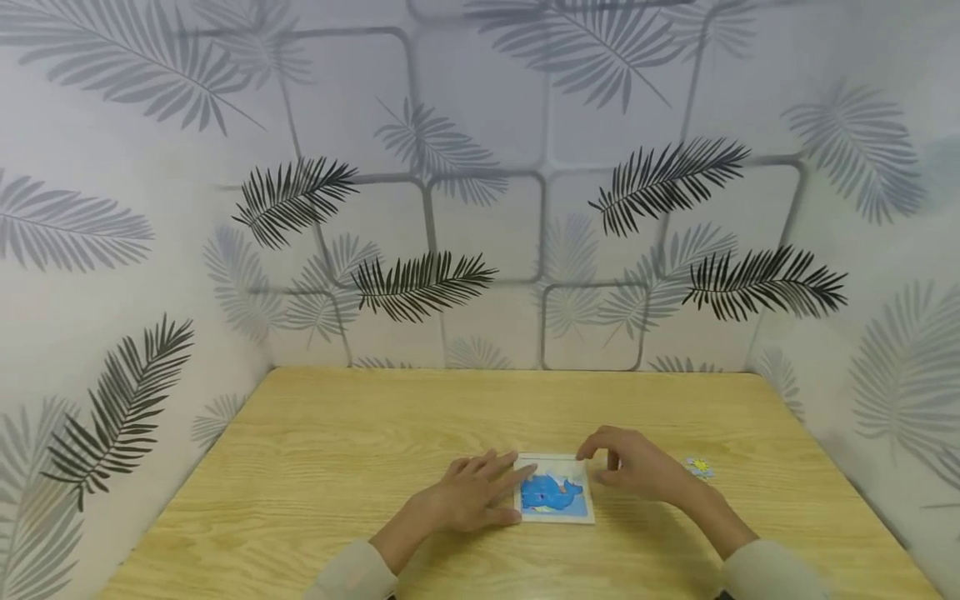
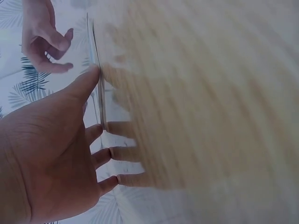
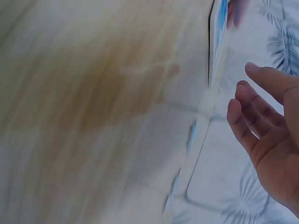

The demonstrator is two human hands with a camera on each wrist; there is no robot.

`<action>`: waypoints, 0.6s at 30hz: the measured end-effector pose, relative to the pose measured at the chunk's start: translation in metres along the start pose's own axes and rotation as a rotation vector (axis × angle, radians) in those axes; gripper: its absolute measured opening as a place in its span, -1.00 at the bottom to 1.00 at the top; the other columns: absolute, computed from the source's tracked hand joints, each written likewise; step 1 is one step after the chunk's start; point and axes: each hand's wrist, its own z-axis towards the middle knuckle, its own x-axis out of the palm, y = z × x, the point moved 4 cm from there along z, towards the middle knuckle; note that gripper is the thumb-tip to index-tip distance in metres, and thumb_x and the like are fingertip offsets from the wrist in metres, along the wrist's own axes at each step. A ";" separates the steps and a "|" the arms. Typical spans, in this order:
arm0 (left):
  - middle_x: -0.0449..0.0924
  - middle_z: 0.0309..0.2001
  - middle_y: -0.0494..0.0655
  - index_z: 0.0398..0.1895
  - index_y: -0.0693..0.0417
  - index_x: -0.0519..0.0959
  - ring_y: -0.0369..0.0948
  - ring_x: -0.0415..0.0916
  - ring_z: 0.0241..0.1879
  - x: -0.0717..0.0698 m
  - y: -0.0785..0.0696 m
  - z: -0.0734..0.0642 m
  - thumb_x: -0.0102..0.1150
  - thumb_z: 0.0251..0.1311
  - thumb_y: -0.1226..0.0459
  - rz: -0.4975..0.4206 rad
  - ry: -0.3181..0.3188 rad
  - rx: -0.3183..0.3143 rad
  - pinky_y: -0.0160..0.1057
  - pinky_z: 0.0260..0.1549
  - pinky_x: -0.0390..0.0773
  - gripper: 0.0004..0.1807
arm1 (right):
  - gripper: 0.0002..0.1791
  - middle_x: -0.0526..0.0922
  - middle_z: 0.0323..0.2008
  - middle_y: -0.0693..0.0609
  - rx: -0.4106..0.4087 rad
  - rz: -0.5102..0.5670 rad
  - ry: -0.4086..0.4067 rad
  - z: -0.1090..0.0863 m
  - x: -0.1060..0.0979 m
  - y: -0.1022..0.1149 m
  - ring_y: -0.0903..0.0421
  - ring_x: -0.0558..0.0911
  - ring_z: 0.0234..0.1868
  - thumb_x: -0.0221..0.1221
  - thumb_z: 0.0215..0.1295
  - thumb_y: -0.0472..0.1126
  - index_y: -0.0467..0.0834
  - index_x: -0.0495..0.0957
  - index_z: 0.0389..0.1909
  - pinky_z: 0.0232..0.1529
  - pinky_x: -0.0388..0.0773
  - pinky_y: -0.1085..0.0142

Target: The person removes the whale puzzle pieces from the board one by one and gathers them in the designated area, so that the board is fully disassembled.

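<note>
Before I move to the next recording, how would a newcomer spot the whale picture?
On the wooden table, look between the left hand and right hand. The whale picture there has a white frame, unlike the smaller, yellow-patterned piece past the right hand.

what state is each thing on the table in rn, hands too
white-framed puzzle: lying flat, blue whale picture face up, upper part pale and apparently unfilled
loose puzzle pieces: two in the right wrist view, lying on the table, apart from the puzzle
left hand: fingers spread, touching the puzzle
right hand: fingers loosely bent, holding nothing visible
</note>
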 end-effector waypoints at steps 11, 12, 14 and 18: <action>-0.04 0.68 -0.11 0.70 -0.05 0.00 0.06 -0.10 0.65 0.014 0.014 0.011 -0.03 0.46 -0.31 -0.044 -0.050 -0.022 0.29 0.52 0.00 -0.06 | -0.62 0.65 -0.05 -0.08 0.057 0.073 0.097 0.041 0.056 0.020 0.28 0.51 -0.36 0.39 0.29 -0.36 -0.25 0.62 0.11 -0.29 0.56 0.41; -0.04 0.68 -0.11 0.70 -0.05 0.01 0.06 -0.10 0.65 0.014 0.013 0.011 -0.03 0.46 -0.30 -0.046 -0.048 -0.022 0.29 0.51 0.00 -0.06 | -0.62 0.66 -0.07 -0.08 0.055 0.067 0.094 0.042 0.058 0.021 0.26 0.53 -0.34 0.40 0.28 -0.37 -0.26 0.63 0.10 -0.28 0.56 0.40; -0.05 0.69 -0.11 0.70 -0.06 0.01 0.06 -0.10 0.65 0.013 0.012 0.010 -0.05 0.46 -0.31 -0.042 -0.048 -0.024 0.29 0.51 0.01 -0.06 | -0.63 0.68 -0.10 -0.08 0.052 0.042 0.087 0.044 0.060 0.025 0.17 0.59 -0.28 0.42 0.24 -0.37 -0.27 0.65 0.07 -0.22 0.58 0.37; -0.07 0.69 -0.11 0.70 -0.05 -0.01 0.07 -0.10 0.65 0.012 0.012 0.009 -0.06 0.45 -0.33 -0.047 -0.052 -0.029 0.30 0.52 -0.01 -0.05 | -0.64 0.69 -0.14 -0.09 0.062 -0.003 0.078 0.046 0.061 0.031 -0.03 0.66 -0.12 0.43 0.19 -0.39 -0.30 0.67 0.02 -0.07 0.66 0.19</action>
